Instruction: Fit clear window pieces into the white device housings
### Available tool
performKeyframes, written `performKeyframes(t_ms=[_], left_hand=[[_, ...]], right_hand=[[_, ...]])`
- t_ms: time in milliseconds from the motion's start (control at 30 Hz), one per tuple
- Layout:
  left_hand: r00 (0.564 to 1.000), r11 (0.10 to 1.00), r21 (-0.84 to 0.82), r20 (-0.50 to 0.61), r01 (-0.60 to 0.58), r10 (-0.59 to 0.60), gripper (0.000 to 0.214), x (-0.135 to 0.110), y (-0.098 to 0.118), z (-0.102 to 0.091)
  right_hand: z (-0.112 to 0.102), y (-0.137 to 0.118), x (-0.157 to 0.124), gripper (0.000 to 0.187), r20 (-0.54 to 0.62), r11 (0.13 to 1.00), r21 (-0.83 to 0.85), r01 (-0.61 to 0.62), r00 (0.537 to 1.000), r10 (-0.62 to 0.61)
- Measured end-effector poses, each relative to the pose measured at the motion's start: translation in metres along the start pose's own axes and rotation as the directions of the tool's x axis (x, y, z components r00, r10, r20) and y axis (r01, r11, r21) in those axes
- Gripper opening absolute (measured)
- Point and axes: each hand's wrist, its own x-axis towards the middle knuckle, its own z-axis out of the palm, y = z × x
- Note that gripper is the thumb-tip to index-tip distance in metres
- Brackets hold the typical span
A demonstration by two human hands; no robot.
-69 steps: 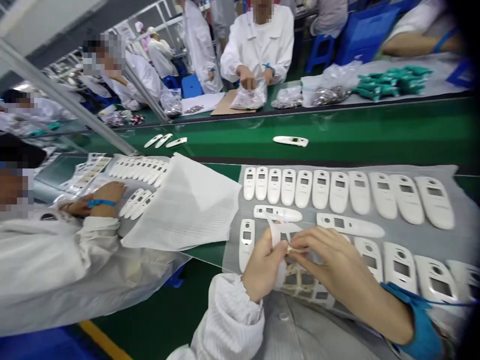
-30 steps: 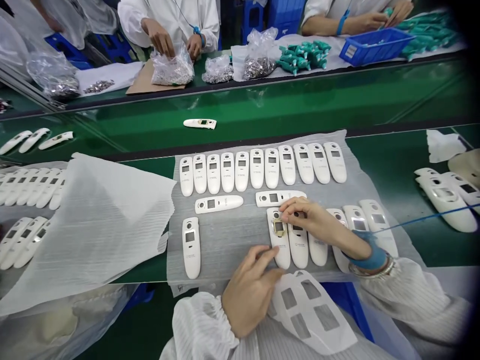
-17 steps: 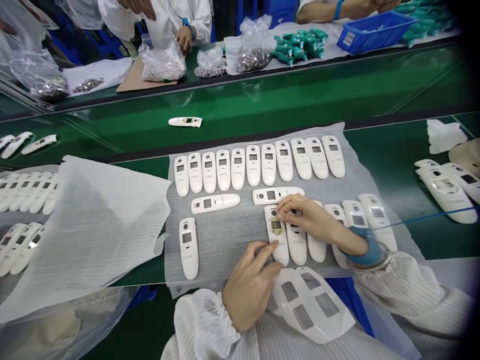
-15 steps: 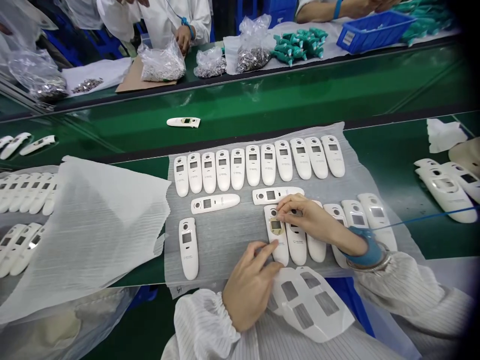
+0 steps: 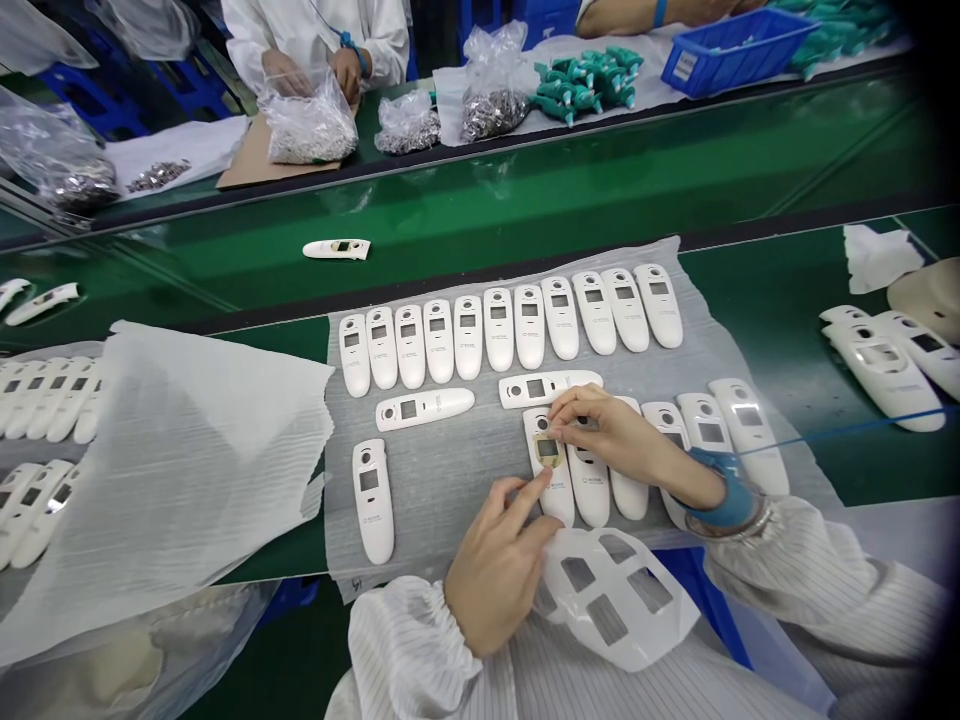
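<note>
The right hand (image 5: 600, 435) pinches a film patch (image 5: 547, 450) on a white plastic casing (image 5: 559, 500), whose long axis points away; the loose left hand (image 5: 495, 590) fingertips it.

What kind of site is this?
Looks like an electronics assembly line in a factory: rows of white plastic device casings on a green conveyor belt, co-workers in white coats, and a blue antistatic wrist strap with a wire.

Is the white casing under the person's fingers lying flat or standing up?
Lying flat: the casing rests on its back on the grey sheet, with its front and small window facing up.
</note>
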Motion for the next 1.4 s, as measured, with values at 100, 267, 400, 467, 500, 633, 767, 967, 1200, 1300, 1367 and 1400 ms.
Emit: performKeyframes(t_ms=[100,267,400,467,500,633,767,967,1200,1300,1367,1400], left_hand=[[1.0,1.0,0.013,-0.005,0.006,-0.006,0.031,0.003,-0.001,0.0],[1.0,1.0,0.015,-0.003,0.005,-0.005,0.031,0.005,-0.002,0.002],[1.0,0.999,0.025,-0.009,0.03,-0.03,0.034,0.008,-0.004,0.001],[0.999,0.998,0.045,-0.015,0.04,-0.039,0.033,0.011,-0.004,-0.001],[0.999,0.997,0.06,-0.019,0.04,-0.039,0.032,0.012,-0.005,-0.002],[0.999,0.991,0.134,-0.036,0.017,-0.013,0.028,0.018,-0.008,-0.004],[0.999,0.96,0.278,-0.044,0.011,0.001,0.024,0.022,-0.009,-0.001],[0.999,0.821,0.571,-0.04,-0.003,0.031,0.023,0.027,-0.002,0.003],[0.996,0.816,0.578,-0.078,0.009,0.044,0.025,0.029,0.0,0.002],[0.995,0.888,0.459,-0.09,0.009,0.036,0.023,0.022,-0.004,-0.001],[0.993,0.961,0.277,-0.119,0.019,0.015,0.023,0.011,-0.007,-0.005],[0.991,0.988,0.151,-0.137,0.023,-0.002,0.023,0.004,-0.008,-0.008]], right_hand=[[0.0,-0.002,0.0,0.027,-0.007,1.0,-0.02,0.0,1.0,-0.001],[0.001,-0.003,0.0,0.023,-0.022,0.998,-0.06,0.003,1.0,-0.004],[0.004,-0.001,-0.001,0.023,-0.046,0.994,-0.103,0.02,0.999,-0.025],[0.005,0.001,-0.001,0.021,-0.058,0.993,-0.121,0.017,0.998,-0.024],[0.005,0.001,-0.002,0.019,-0.064,0.991,-0.131,0.016,0.998,-0.024],[0.008,0.0,-0.004,0.015,-0.084,0.978,-0.205,0.034,0.995,-0.052],[0.014,-0.008,-0.01,0.016,-0.114,0.911,-0.401,0.099,0.981,-0.157],[0.019,-0.021,-0.025,0.019,-0.134,0.693,-0.708,0.138,0.937,-0.324],[0.022,-0.011,-0.041,0.024,-0.117,0.674,-0.723,0.151,0.935,-0.335],[0.021,-0.012,-0.042,0.024,-0.143,0.696,-0.704,0.137,0.934,-0.328],[0.019,-0.016,-0.042,0.02,-0.114,0.745,-0.64,0.19,0.935,-0.337],[0.019,-0.018,-0.042,0.016,-0.073,0.765,-0.602,0.227,0.939,-0.336]])
